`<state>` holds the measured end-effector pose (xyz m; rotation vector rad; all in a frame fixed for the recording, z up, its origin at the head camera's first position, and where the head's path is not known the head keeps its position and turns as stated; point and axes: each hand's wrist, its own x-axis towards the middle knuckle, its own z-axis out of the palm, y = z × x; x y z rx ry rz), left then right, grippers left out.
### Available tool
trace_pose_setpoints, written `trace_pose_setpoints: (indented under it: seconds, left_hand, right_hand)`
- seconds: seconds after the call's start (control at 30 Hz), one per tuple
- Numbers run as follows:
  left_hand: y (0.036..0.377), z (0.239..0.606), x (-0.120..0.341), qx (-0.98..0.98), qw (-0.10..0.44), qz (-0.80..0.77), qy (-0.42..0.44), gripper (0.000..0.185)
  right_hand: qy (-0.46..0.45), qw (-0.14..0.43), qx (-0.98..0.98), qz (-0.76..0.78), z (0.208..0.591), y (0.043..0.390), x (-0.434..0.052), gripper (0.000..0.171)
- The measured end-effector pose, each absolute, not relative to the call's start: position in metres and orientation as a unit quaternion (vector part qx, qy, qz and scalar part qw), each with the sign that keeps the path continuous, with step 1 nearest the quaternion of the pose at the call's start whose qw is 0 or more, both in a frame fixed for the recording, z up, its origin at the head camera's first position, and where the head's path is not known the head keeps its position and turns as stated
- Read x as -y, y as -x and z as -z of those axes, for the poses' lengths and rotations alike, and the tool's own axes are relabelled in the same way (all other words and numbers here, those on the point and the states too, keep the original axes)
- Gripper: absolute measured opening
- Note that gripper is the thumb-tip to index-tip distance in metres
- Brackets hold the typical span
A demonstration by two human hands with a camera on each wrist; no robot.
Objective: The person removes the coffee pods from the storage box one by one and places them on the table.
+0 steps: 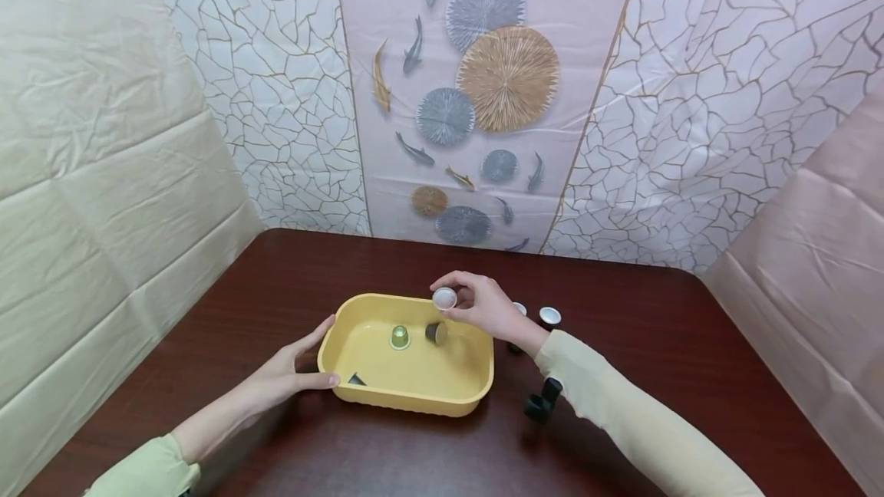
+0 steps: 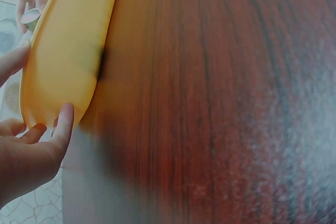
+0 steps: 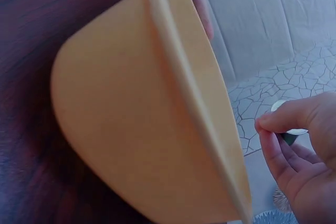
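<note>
Above the far rim of the yellow tub [image 1: 414, 393] on the counter [image 1: 656, 343], the right hand [image 1: 483, 304] pinches a white-topped capsule [image 1: 445, 297] in a narrow grip, while the left hand [image 1: 283, 376], fingers straight, steadies the tub's near-left corner.

The tabletop [image 1: 656, 343] is seen as dark reddish wood with a streaked grain and a soft sheen. The tub [image 1: 414, 397] looks like smooth yellow plastic, faintly glossy. The capsules [image 1: 550, 317] are topped with shiny metallic foil. The backdrop [image 1: 103, 136] appears as creased, matt printed sheeting.
</note>
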<state>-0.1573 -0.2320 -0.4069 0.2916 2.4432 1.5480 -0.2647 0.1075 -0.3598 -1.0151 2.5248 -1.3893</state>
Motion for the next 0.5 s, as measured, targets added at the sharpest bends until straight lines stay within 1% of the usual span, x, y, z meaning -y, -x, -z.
trace_pose_setpoints:
  seconds: [0.5]
  left_hand:
    - [0.155,0.404,0.231,-0.839,0.114,-0.521,-0.103,0.095]
  right_hand:
    - [0.318,-0.026,-0.850,0.419,0.366,0.252,-0.132,0.038]
